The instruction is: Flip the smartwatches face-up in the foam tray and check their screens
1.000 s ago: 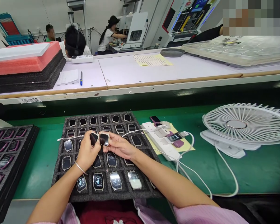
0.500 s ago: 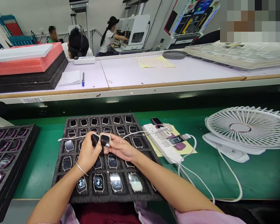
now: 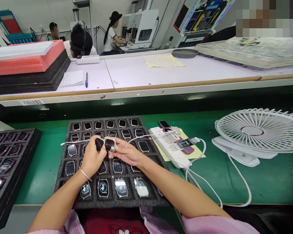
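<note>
My left hand (image 3: 93, 156) is closed on a smartwatch body (image 3: 99, 144) with a dark screen. Right beside it, my right hand (image 3: 125, 152) grips a second smartwatch body (image 3: 109, 145), also dark-screened with a pale frame. Both are held side by side above a dark foam tray (image 3: 112, 203), whose compartments hold several strapless watches. In the tray's front row, one watch (image 3: 103, 188) shows a lit dial. A white cable (image 3: 75, 142) lies across the tray and passes behind my hands; whether it joins either held watch is hidden.
Right of the tray, a white power strip (image 3: 171, 148) with plugs and cables lies on yellow paper (image 3: 197, 152). A white fan (image 3: 254, 130) stands farther right. At the left is another foam tray (image 3: 19, 162) of purple-framed watches. A raised shelf (image 3: 127, 73) runs behind; people sit beyond.
The view has shifted slightly. Both hands keep their hold on the two watches, with hardly any visible movement. A person at the back has drawn an arm lower.
</note>
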The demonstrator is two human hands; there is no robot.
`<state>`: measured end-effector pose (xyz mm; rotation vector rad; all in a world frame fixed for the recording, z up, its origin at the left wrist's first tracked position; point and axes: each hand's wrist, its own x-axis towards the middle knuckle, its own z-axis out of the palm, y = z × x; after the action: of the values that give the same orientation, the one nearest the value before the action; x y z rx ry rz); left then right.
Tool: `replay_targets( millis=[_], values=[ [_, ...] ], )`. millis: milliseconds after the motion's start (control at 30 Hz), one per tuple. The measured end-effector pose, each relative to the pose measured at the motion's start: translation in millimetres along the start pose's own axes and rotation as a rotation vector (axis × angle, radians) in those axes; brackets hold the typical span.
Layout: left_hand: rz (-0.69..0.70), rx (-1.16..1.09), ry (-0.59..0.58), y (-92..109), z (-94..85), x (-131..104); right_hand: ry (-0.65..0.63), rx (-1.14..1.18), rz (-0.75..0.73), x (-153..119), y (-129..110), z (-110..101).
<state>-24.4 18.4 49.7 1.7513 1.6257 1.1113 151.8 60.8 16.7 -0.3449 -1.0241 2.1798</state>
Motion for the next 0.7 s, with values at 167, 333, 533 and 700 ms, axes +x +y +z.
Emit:
replay_targets(
  millis=[167,333,533,700],
  values=[
    [-0.003,-0.003,-0.004,0.2,-0.6,0.0,0.005,-0.002,0.008,0.1,0.2,-0.3],
    [-0.008,-0.001,-0.009,0.7,-1.3,0.5,0.008,-0.003,0.009,0.0,1.1,-1.1],
    [-0.002,0.000,-0.018,-0.6,-0.9,0.3,0.024,-0.017,0.021,0.5,1.1,-2.1],
    [-0.004,-0.009,-0.013,-0.6,-0.2,0.0,0.015,-0.019,0.017,0.7,2.4,-3.7]
  ],
)
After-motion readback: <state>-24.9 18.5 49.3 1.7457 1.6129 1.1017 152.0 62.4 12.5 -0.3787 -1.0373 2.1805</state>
